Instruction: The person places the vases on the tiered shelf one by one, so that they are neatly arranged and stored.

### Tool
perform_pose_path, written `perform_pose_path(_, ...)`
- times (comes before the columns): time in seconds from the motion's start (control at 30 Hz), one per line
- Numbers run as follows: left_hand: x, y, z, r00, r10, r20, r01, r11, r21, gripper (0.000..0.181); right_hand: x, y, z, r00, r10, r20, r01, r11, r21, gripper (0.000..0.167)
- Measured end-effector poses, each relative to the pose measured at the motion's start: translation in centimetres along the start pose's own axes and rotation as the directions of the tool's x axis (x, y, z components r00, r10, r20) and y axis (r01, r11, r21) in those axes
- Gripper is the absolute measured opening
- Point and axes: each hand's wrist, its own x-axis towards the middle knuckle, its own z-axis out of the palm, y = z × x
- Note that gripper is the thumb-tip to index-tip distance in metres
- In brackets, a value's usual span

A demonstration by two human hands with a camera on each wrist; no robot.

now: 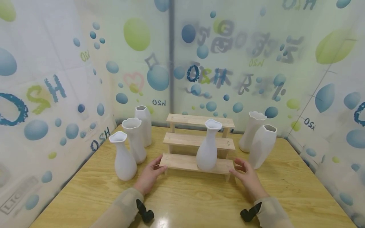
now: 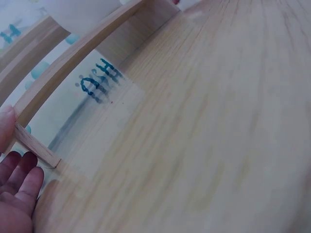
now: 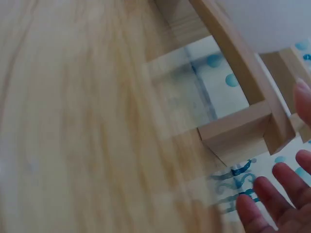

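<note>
A three-step wooden stand (image 1: 182,161) stands on the table, and a white vase with a wavy rim (image 1: 207,152) is upright on its lowest step, right of centre. My left hand (image 1: 149,175) is at the left end of that step. In the left wrist view its thumb (image 2: 7,127) appears to touch the board's end, with the other fingers loosely bent beside the leg. My right hand (image 1: 247,177) is by the right end. In the right wrist view its fingers (image 3: 273,198) are spread beside the stand, holding nothing.
Left of the stand are a narrow-necked white vase (image 1: 125,163), a scallop-rimmed vase (image 1: 136,142) and an angular vase (image 1: 144,126). On the right are another scallop-rimmed vase (image 1: 252,131) and an angular one (image 1: 262,147). Patterned curtains (image 1: 137,63) surround the wooden table (image 1: 188,199).
</note>
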Motion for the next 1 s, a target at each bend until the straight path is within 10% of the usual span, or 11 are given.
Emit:
perform_pose_path(0.63, -0.3, 0.6, 0.0, 1.000, -0.021, 0.004, 0.021, 1.000, -0.018, 0.071, 0.1, 1.7, 0.4, 0.989, 0.001, 0.145, -0.016, 0.995, 0.100, 0.075)
perform_pose_path(1.0, -3.3, 3.3, -0.6, 0.998, 0.017, -0.063, -0.001, 0.972, 0.233, 0.062, 0.2, 1.9, 0.5, 0.992, 0.030, 0.119, -0.044, 0.993, 0.112, 0.077)
